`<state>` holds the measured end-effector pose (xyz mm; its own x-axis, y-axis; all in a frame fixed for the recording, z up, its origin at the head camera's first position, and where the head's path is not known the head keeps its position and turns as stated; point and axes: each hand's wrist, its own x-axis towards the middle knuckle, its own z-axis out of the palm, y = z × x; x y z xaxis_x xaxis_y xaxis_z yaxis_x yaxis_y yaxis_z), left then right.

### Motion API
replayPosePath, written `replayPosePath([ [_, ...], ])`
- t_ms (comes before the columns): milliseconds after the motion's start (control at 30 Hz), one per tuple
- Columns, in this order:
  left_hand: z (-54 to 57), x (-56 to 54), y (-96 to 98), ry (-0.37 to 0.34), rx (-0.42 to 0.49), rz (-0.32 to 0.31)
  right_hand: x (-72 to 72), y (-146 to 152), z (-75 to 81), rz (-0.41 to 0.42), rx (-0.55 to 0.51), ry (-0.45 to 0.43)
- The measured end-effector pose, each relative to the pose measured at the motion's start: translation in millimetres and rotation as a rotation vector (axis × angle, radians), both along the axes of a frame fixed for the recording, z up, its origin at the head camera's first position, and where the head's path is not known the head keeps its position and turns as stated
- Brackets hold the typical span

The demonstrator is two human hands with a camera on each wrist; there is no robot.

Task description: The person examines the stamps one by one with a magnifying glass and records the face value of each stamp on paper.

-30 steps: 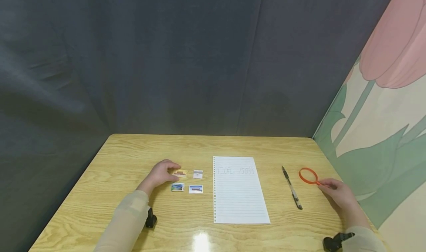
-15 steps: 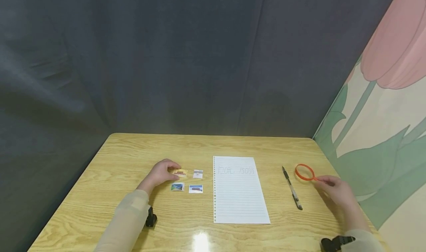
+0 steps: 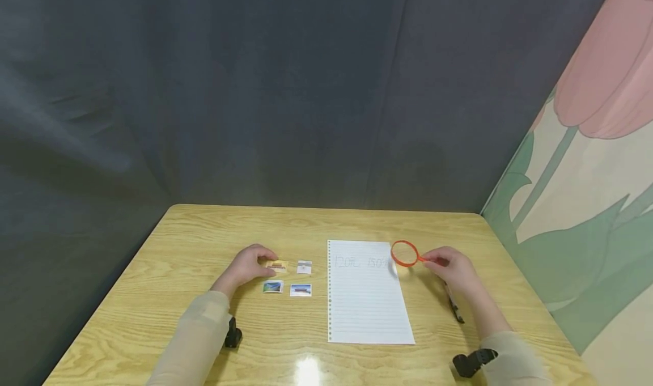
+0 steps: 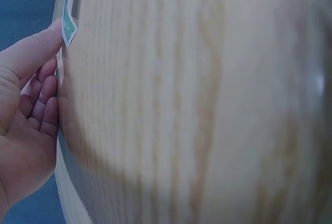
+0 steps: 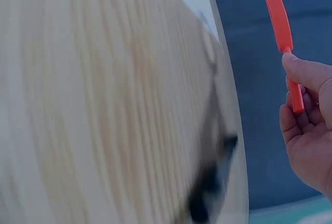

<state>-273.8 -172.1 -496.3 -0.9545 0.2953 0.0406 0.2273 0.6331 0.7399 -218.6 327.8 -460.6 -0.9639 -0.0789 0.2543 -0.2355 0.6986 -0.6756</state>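
Note:
My left hand [image 3: 248, 265] rests at a small yellow postage stamp [image 3: 277, 266], thumb and forefinger beside its lower and upper edges. Close by lie a grey-white stamp [image 3: 304, 267], a green-blue landscape stamp [image 3: 272, 286] and a blue stamp with a building [image 3: 301, 290]. In the left wrist view, the thumb [image 4: 41, 45] reaches toward a curled green stamp [image 4: 69, 29]. My right hand [image 3: 453, 268] pinches the handle of an orange-red magnifying glass [image 3: 404, 253], raised over the right edge of the lined paper [image 3: 367, 306]. The right wrist view shows its handle [image 5: 295, 97] between thumb and fingers.
Handwriting runs across the top of the sheet. A pen [image 3: 454, 304] lies right of the paper, partly hidden under my right hand. The wooden table [image 3: 245, 227] meets a dark curtain [image 3: 285, 119] behind and a tulip-patterned wall [image 3: 586, 204] on the right.
My right hand has carried the magnifying glass leftward, past the pen, to the paper's right edge. The left hand has stayed in place by the yellow stamp.

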Motion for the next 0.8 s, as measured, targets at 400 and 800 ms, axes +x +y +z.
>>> replayPosePath([
  [400,-3.8,-0.4,-0.7,0.011,0.005,-0.004,-26.0,-90,-21.2,0.175,-0.080,0.055],
  [800,-5.2,-0.6,-2.4,-0.004,0.022,0.003,-38.7,-165,-30.9,0.245,-0.096,0.042],
])
